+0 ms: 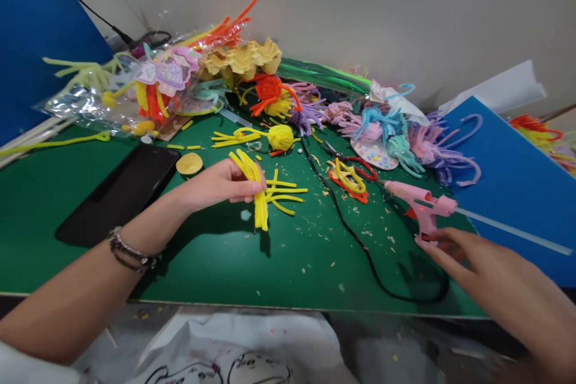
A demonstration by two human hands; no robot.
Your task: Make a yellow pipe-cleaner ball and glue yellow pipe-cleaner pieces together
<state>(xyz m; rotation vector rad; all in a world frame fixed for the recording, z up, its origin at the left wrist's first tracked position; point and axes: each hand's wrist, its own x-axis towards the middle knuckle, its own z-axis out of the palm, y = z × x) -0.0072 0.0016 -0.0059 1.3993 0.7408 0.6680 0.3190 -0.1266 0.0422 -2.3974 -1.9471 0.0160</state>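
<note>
My left hand (pixel 234 183) is closed around a bunch of yellow pipe cleaners (pixel 261 210), held over the green table. More yellow strands (pixel 288 195) fan out to the right behind its fingers; whether they belong to the same bunch I cannot tell. At the right, the thumb and fingertips of my right hand (pixel 468 258) pinch the lower end of the handle of a pink hot glue gun (pixel 423 204). A clear glue stick (pixel 513 231) sticks out of its back. The nozzle points left, toward red-handled scissors (pixel 360 168). Beyond my left hand lies a yellow pipe-cleaner ball with strands (pixel 279 138).
A black phone (pixel 121 192) lies left of my left hand, near a small yellow cup piece (pixel 189 163). A black cord (pixel 351 231) curves across the table (pixel 288 276). Colourful pipe-cleaner bundles (pixel 373 123), an egg carton (pixel 243 59) and plastic bags line the back. Blue boards (pixel 517 192) flank both sides.
</note>
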